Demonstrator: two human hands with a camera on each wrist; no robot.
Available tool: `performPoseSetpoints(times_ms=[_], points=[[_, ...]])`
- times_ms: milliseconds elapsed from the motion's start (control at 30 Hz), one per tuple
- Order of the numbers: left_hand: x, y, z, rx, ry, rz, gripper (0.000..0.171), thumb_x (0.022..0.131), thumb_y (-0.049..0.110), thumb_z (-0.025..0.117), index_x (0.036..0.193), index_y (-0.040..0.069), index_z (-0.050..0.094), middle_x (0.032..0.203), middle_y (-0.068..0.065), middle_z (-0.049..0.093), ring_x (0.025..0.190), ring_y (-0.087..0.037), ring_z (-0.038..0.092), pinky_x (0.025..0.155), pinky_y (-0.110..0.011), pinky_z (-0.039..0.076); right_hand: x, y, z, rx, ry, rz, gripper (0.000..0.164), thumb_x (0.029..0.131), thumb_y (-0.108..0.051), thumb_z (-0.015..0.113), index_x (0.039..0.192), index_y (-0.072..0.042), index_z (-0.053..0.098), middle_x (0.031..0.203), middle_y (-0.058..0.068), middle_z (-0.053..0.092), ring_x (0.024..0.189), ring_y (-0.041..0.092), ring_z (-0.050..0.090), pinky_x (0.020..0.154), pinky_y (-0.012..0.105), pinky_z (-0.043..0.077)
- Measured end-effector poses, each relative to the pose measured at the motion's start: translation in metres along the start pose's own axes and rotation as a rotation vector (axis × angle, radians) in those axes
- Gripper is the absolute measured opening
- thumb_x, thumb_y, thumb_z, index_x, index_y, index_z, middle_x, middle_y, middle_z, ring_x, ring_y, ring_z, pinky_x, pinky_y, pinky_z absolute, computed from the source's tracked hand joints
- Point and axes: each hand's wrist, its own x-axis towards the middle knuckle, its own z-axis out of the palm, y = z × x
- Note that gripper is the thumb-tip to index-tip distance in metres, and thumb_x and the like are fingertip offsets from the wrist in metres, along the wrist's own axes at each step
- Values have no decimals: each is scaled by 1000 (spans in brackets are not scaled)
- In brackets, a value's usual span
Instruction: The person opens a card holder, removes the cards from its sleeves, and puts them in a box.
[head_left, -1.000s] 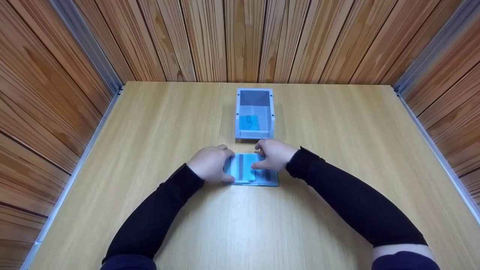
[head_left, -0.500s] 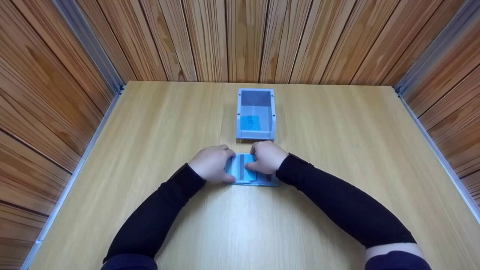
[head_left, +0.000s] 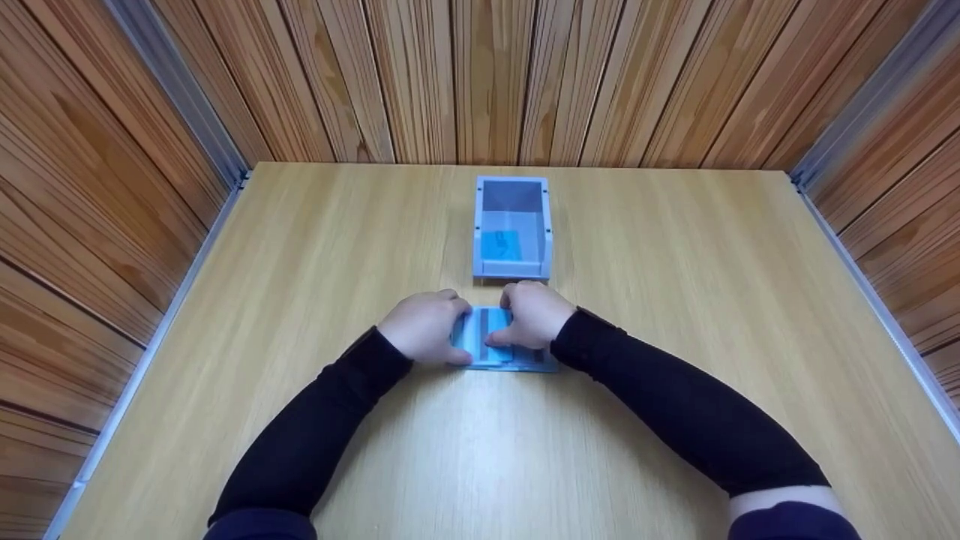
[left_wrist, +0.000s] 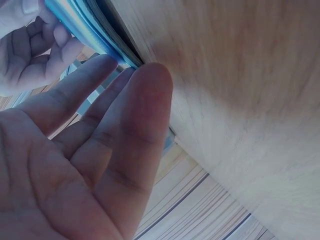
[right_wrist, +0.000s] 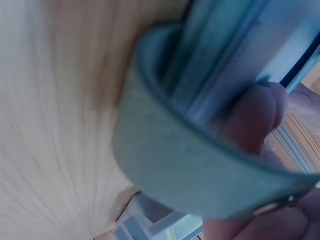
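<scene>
A light blue card wallet (head_left: pixel 525 367) lies spread on the table in the head view. A pale blue card with a dark stripe (head_left: pixel 484 352) shows on top of its left part. My left hand (head_left: pixel 420 326) holds the wallet's left end, thumb at the near edge and fingers at the far edge. From the right, my right hand (head_left: pixel 540 315) reaches over the wallet, its thumb on the card and its fingers curled at the far side. In the right wrist view, the wallet's curved flap (right_wrist: pixel 170 155) with a snap button passes between thumb and fingers.
A grey-blue open-front bin (head_left: pixel 512 268) stands just beyond the hands, with a blue flat piece (head_left: pixel 500 245) lying inside. Wood-panelled walls (head_left: pixel 487 82) rise behind and on both sides of the wooden table (head_left: pixel 337 247).
My right hand has moved left over the wallet, and its thumb has slid from the card's right edge toward the dark stripe. My left hand stays where it was.
</scene>
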Motion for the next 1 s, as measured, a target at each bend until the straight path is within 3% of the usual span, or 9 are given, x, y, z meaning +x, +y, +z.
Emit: performPoseSetpoints(times_ms=[267,433,667,1000], points=[[0,1,-1,3,-15,-23,78,72,60,77,129,10,62,113,-6,63,94,-21,60,87,-39,51,-1,2,1,5,-8,14,61,70,-55,83,99,-4,62,91,5,62,82,22,57,77,36,49],[0,2,0,7,-8,-13,78,71,59,77,130,9,62,114,-6,63,96,-21,61,88,-40,51,-2,3,-1,27,-36,39,58,75,-54,79,100,-6,58,88,5,61,80,22,57,72,34,47],[0,2,-2,10,-12,-13,79,72,60,77,130,10,61,117,-6,63,98,-21,61,90,-40,51,-3,6,-6,96,-85,52,48,82,-40,76,112,-5,61,92,5,62,84,20,57,82,34,48],[1,3,-1,-11,-32,-47,81,72,61,77,134,12,60,119,-5,61,101,-19,59,93,-39,49,-7,14,-13,193,-133,78,39,84,-29,76,113,-7,62,84,3,60,73,17,56,68,30,45]])
